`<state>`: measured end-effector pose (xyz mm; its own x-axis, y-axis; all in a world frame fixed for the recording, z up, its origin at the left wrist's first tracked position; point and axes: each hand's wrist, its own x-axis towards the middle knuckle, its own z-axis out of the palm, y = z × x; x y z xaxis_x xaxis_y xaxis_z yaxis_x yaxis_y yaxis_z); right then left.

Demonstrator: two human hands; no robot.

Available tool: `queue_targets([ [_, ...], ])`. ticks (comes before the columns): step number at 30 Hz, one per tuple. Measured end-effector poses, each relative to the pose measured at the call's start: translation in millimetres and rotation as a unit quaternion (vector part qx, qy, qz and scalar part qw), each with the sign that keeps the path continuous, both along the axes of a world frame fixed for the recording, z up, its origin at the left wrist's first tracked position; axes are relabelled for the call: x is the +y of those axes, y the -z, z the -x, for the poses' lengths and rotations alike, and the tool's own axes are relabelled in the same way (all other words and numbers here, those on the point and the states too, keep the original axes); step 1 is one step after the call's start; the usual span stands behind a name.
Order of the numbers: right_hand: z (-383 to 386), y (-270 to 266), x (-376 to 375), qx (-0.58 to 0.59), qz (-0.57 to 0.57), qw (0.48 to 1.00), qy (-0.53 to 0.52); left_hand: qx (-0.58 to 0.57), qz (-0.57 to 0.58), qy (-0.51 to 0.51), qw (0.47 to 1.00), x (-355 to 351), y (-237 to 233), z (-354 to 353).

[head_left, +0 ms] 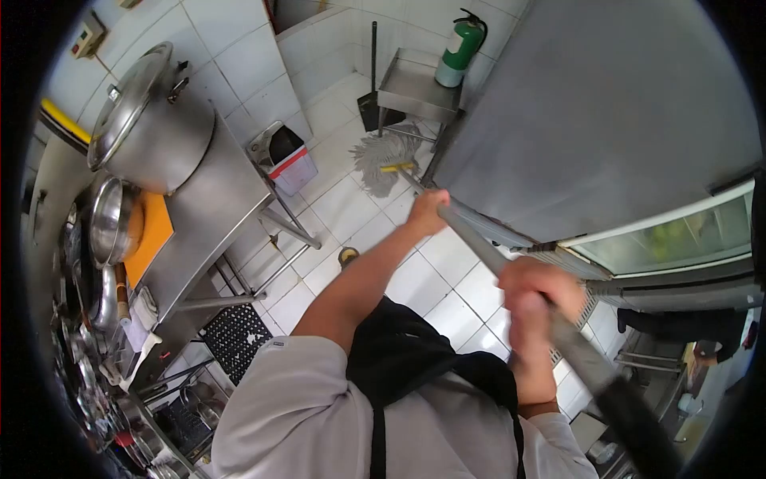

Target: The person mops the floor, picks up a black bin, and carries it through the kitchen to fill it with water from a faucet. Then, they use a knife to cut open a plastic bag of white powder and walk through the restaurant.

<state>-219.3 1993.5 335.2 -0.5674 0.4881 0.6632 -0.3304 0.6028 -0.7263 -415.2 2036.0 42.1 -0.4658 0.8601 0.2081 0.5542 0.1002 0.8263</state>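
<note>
White tiled walls and floor

Blurred grip at centre right, plenty lost at the edges
I can't make out the separate fingers of the person's right hand, smeared at centre right, and the long grey mop pole blurs towards a black end cut off by the bottom edge. Far right, a co-worker in dark clothing shows only partly, cropped by the dark rim. Yellow-green shapes behind glass, right, are too hazy to name. Upper left, a shiny steel lid hides the inside of a large stainless-steel pot.
</note>
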Motion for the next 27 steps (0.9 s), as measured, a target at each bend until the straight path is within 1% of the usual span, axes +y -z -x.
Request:
queue_targets([
  [1,-3.0,-19.3,0.4,0.018,0.019,1.000,-0.002,-0.016,0.016,-0.004,1.000,-5.1,-11.7,-10.6],
  [3,-9.1,-43.2,14.6,0.069,0.030,0.995,-0.071,-0.007,-0.028,0.061,0.998,-18.8,-31.4,-21.3],
  [5,-8.9,-63.7,28.5,0.103,0.062,0.986,-0.118,-0.086,-0.079,0.162,0.980,-34.7,-52.0,-16.1],
  [6,-4.3,-70.1,35.1,0.120,0.064,0.985,-0.110,-0.126,-0.105,0.211,0.964,-36.6,-56.2,-5.5],
  [7,3.6,-73.4,42.2,0.135,0.067,0.983,-0.101,-0.130,-0.130,0.175,0.967,-32.3,-47.0,12.4],
  [8,15.3,-73.3,49.5,0.143,0.037,0.986,-0.077,-0.134,-0.155,0.137,0.969,-25.2,-25.6,34.9],
  [9,31.4,-73.9,53.7,0.137,0.050,0.986,-0.083,-0.141,-0.180,0.099,0.969,-18.3,1.2,60.1],
  [10,45.5,-66.3,62.2,0.128,0.061,0.983,-0.113,-0.230,-0.178,-0.001,0.957,-10.0,33.5,92.5],
  [11,61.6,-55.8,71.5,0.118,0.072,0.980,-0.142,-0.260,-0.154,-0.103,0.948,-2.8,70.3,131.0],
  [12,83.4,-43.6,77.4,0.111,0.086,0.978,-0.154,-0.270,-0.099,-0.232,0.930,-0.8,113.2,172.0],
  [13,105.9,-34.1,82.8,0.076,0.087,0.984,-0.138,-0.277,-0.026,-0.356,0.892,0.9,159.2,215.2],
  [14,132.9,-23.4,91.6,0.063,0.074,0.986,-0.139,-0.300,0.035,-0.454,0.838,-0.4,215.6,260.0],
  [15,161.0,-13.1,102.3,0.050,0.060,0.987,-0.141,-0.208,0.105,-0.507,0.830,-18.1,189.0,283.6],
  [16,180.5,-3.4,110.8,0.052,0.021,0.995,-0.078,-0.228,0.155,-0.562,0.780,-29.3,210.3,319.2],
  [17,210.1,-5.7,121.1,0.050,0.012,0.995,-0.084,-0.215,0.155,-0.596,0.758,-43.3,233.1,347.4],
  [18,239.6,-8.1,131.4,0.047,0.003,0.995,-0.091,-0.209,0.184,-0.613,0.739,-56.6,246.4,378.5],
  [19,269.0,-10.6,141.6,0.045,-0.006,0.994,-0.097,-0.203,0.190,-0.636,0.719,-71.6,276.1,410.1],
  [20,238.9,-36.0,180.3,-0.143,0.208,0.938,-0.236,-0.197,0.226,-0.652,0.697,-82.8,284.9,440.0],
  [22,269.2,-37.2,217.2,-0.142,0.275,0.872,-0.380,-0.116,0.260,-0.634,0.719,-114.4,316.6,491.2],
  [23,305.9,-29.2,213.9,-0.098,0.211,0.915,-0.329,-0.114,0.272,-0.670,0.682,-122.0,322.1,517.5],
  [24,338.9,-25.6,212.5,-0.053,0.144,0.950,-0.273,-0.105,0.256,-0.668,0.691,-132.1,322.0,539.0],
  [25,366.1,-23.7,216.7,-0.008,0.075,0.974,-0.213,-0.094,0.302,-0.630,0.709,-144.9,329.7,563.5],
  [27,389.2,-30.4,241.7,-0.063,0.079,0.970,-0.219,-0.070,0.330,-0.596,0.729,-161.1,347.6,605.5],
])
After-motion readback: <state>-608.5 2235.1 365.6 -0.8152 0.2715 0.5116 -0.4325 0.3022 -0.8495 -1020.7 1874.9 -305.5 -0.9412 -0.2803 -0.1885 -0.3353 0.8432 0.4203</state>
